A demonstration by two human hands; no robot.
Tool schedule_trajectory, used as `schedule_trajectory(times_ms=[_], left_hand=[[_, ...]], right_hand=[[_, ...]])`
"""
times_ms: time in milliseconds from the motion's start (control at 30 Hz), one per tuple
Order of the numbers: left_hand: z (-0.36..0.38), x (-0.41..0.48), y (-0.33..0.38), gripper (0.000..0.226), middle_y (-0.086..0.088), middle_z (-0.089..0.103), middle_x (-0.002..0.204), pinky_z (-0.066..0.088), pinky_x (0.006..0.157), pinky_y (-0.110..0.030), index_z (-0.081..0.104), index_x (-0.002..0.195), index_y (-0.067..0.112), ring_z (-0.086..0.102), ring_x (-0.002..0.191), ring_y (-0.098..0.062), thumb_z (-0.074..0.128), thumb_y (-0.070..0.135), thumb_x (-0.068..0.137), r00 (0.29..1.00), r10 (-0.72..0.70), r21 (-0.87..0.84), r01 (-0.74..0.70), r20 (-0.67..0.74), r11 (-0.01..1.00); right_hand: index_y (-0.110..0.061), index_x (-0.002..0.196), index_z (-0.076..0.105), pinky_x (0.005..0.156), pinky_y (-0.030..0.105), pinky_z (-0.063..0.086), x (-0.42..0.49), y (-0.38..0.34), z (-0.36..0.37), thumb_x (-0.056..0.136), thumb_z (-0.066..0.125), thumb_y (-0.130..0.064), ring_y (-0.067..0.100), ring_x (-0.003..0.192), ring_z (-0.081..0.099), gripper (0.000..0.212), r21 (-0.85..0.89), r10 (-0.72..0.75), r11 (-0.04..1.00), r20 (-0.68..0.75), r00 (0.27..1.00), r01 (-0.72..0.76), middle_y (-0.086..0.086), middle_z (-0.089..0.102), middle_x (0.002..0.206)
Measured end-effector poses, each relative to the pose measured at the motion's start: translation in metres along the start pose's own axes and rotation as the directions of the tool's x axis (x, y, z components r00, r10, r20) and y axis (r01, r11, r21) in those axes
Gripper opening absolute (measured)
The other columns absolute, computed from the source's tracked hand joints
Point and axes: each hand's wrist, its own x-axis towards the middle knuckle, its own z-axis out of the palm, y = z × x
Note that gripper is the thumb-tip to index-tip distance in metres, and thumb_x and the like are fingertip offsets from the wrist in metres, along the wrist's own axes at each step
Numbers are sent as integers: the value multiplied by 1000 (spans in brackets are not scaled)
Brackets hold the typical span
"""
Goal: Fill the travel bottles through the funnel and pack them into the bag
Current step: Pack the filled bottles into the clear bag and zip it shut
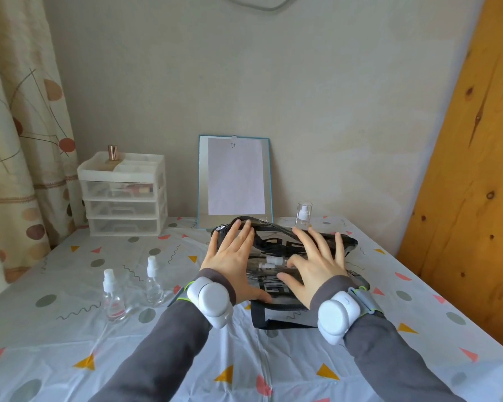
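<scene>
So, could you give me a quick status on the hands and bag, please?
Left hand and right hand open, flat on the clear bag. One bottle visible inside. Near spray bottle and far spray bottle left of it, unpacked.

We see a beige wall (288, 82) at twelve o'clock, a patterned curtain (15, 146) at nine, a wooden panel (465, 175) at three.

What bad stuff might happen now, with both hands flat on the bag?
1. The left hand and right hand lie flat on the bag; pressing hard might make the bottles inside leak.
2. Two spray bottles stand near the left sleeve; an elbow might tip them.
3. One capped bottle stands just behind the bag and might topple if the bag slides.
</scene>
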Motion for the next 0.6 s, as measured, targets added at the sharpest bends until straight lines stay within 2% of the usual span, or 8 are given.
schedule_trajectory(times_ms=[67,200,267,333,367,433,500,600], left_hand=[[1,1,0,134,12,-22,153,-21,109,-40,-11,146,20,-35,128,-1,58,82,51,1000,4,-4,-4,-5,1000],[5,1,0,127,12,-18,153,-19,110,-41,-6,147,22,-31,133,-2,61,78,54,1000,21,-25,-21,-15,999],[5,-2,-1,113,12,-12,154,-15,113,-40,4,148,23,-22,139,-6,62,70,63,999,37,-66,-39,-33,997],[3,-6,-2,83,7,8,156,0,118,-36,27,144,22,-1,144,-10,63,54,76,989,52,-188,-78,-137,979],[2,-8,0,62,4,28,151,15,116,-32,43,136,20,19,141,-13,63,43,82,973,21,-287,-89,-231,954],[-4,-15,-8,26,2,61,119,41,95,-25,65,111,18,56,111,-18,61,23,86,905,-148,-439,-47,-399,897],[-11,-21,-24,16,-3,63,99,46,79,-27,68,98,12,60,88,-24,61,10,84,823,-318,-489,56,-471,870],[-13,-26,-54,31,-17,50,117,39,91,-33,60,112,2,49,106,-34,59,3,81,763,-521,-481,317,-383,817]], right_hand=[[-32,98,61,102,50,-28,-2,1,4,77,41,-70,15,143,-5,48,-27,6,1000,3,1000,-6,-9,5,155],[-37,108,57,104,56,-25,-4,2,3,64,36,-83,17,142,-13,67,-79,-12,997,44,999,15,-10,-8,155],[-39,117,52,102,57,-26,-1,1,3,61,36,-84,17,141,-16,73,-89,-6,996,76,997,13,-11,-12,154],[-40,128,42,99,58,-28,1,2,4,59,35,-86,19,140,-19,83,-93,6,996,109,994,5,-12,-17,153],[-41,134,34,98,59,-28,1,6,4,58,34,-88,19,140,-20,89,-100,13,995,129,992,0,-13,-19,153],[-41,140,21,99,61,-27,4,8,4,55,33,-90,19,140,-21,99,-100,27,995,165,986,-11,-16,-21,151],[-41,140,17,100,62,-24,7,7,4,52,35,-91,18,140,-19,103,-94,36,995,180,983,-19,-19,-22,151],[-36,141,15,98,63,-24,10,4,4,49,39,-90,17,141,-19,110,-110,38,994,192,981,-17,-19,-25,150]])
